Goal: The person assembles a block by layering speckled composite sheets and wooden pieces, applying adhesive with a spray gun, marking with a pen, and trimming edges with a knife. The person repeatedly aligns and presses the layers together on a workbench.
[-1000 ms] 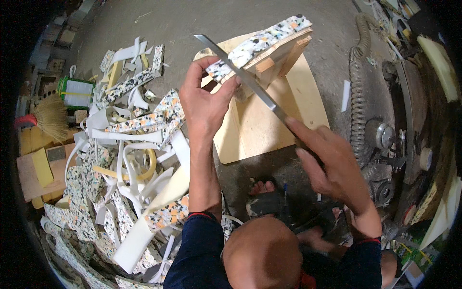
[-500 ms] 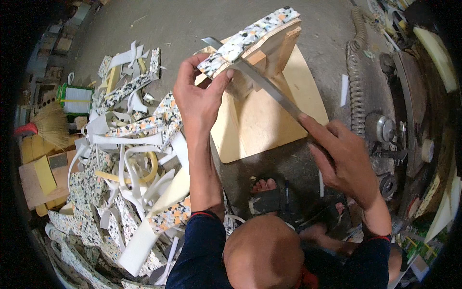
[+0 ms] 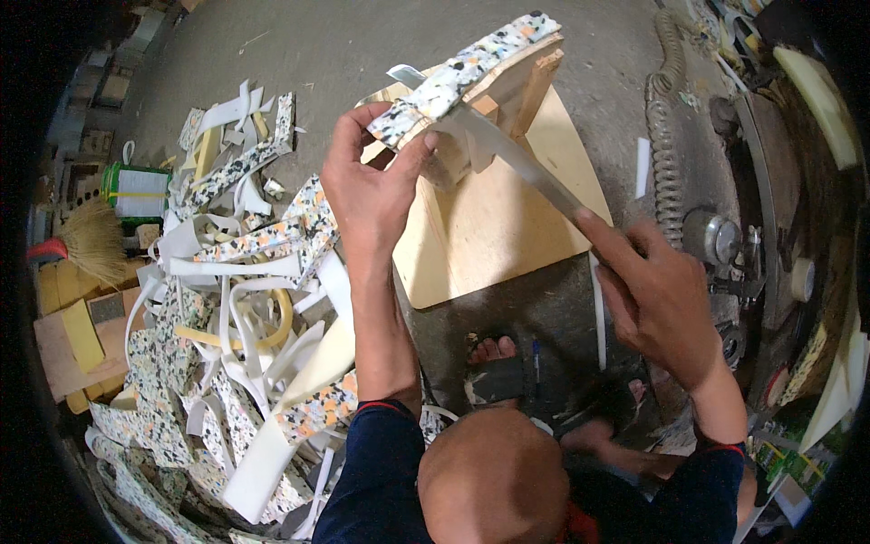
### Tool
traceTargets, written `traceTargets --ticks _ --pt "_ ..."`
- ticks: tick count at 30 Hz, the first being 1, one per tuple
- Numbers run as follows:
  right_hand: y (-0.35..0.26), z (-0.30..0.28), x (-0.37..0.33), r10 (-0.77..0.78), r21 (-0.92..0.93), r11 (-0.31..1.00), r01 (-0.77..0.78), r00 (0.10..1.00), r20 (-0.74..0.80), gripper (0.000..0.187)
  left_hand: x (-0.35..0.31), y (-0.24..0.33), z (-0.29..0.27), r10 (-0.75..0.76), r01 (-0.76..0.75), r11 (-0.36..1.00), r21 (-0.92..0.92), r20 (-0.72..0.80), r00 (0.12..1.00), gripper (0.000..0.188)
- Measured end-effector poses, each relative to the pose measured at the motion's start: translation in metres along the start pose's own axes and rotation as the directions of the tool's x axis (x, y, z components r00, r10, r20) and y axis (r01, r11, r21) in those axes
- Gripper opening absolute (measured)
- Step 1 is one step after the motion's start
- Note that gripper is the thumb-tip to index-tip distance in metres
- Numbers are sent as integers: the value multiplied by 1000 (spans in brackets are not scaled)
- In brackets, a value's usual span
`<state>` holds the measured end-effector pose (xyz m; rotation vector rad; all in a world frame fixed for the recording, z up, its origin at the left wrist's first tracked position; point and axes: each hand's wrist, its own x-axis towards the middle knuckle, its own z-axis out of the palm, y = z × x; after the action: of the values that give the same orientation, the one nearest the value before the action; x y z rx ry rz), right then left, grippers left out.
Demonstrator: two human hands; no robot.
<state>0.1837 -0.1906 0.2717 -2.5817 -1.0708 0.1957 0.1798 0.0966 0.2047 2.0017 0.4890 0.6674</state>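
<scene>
A speckled foam strip (image 3: 471, 71) lies along the top edge of an upright curved wooden piece (image 3: 515, 83), which stands on a pale plywood board (image 3: 494, 245). My left hand (image 3: 373, 195) pinches the near-left end of the foam between thumb and fingers. In my right hand (image 3: 657, 295) is a long knife (image 3: 530, 168), its handle mostly hidden by my fingers. The blade slants up to the left and crosses the foam near its held end. Its tip shows on the far side of the strip, and the part beside the wood is blurred.
To my left lies a large heap of foam offcuts (image 3: 227, 317), beside a straw broom (image 3: 95, 240) and a green tin (image 3: 136, 190). A coiled hose (image 3: 669, 163) and a metal machine (image 3: 716, 238) stand at the right. A blue pen (image 3: 536, 363) lies by my sandalled foot (image 3: 494, 367).
My right hand has drawn the knife back toward the lower right, with its blade still across the foam. My left hand keeps its pinch, and the foam and wood have barely shifted.
</scene>
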Motion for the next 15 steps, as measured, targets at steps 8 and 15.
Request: traceTargets --ticks 8,15 --pt "5 12 28 7 29 1000 -4 996 -88 61 -6 8 4 -15 27 989 -143 81 997 42" --pt "4 -6 4 35 -28 999 -36 999 -30 62 -4 2 -2 -52 58 992 -113 54 997 44"
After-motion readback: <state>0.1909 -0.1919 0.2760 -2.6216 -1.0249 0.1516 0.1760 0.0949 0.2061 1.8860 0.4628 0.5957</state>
